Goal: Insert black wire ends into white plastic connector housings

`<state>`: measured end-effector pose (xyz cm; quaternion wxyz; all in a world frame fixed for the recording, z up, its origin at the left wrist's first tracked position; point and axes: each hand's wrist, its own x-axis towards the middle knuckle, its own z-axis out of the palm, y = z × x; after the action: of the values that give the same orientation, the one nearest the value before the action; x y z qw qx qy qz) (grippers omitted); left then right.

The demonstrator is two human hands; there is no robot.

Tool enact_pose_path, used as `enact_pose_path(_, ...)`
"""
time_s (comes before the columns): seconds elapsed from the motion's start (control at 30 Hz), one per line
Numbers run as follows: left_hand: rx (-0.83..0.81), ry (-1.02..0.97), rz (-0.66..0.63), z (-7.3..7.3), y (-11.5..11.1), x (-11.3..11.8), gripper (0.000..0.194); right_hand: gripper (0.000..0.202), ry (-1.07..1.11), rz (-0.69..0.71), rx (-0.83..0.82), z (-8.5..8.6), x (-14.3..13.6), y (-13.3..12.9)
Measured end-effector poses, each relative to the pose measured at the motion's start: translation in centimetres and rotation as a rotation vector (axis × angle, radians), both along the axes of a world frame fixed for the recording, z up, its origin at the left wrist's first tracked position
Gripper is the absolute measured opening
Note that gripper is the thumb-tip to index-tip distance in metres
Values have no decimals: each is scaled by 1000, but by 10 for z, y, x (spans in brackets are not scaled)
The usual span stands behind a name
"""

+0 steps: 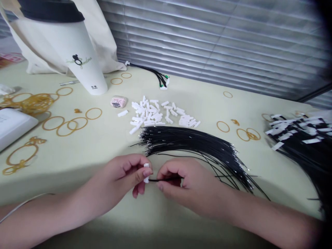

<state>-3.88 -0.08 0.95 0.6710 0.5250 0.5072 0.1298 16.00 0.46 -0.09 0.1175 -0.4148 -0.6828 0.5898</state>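
Between the thumb and fingers of my left hand (129, 176) is a small white connector housing (146, 173), held upright. My right hand (188, 186) pinches a black wire (166, 179) whose left end meets the housing. Whether that end sits inside the housing or only touches it, I cannot tell. Just beyond my hands lies a thick bundle of loose black wires (192, 138) with shiny metal tips. Behind the bundle, white connector housings (153, 114) are heaped on the pale green table (166, 224).
At the back left stand a white cup (77, 58) with a black lid and a cloth bag (103, 38). Rubber bands (77, 124) lie scattered. A finished-looking wire harness (150, 71) rests by the blinds (207, 34). More black wires with white connectors (306, 138) are piled at right.
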Motion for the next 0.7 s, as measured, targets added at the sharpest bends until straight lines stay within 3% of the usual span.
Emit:
enact_pose_path(0.23, 8, 25, -22, -1, 0, -1, 26, 12, -12, -34, -10, 1, 1, -2)
enact_pose_path(0.53, 29, 58, -63, 0, -1, 0, 26, 3, -22, -97, -178, 5, 2, 1)
enact_pose_path(0.7, 8, 39, -43, -2, 1, -1, 24, 5, -39, -75, -141, 6, 3, 2)
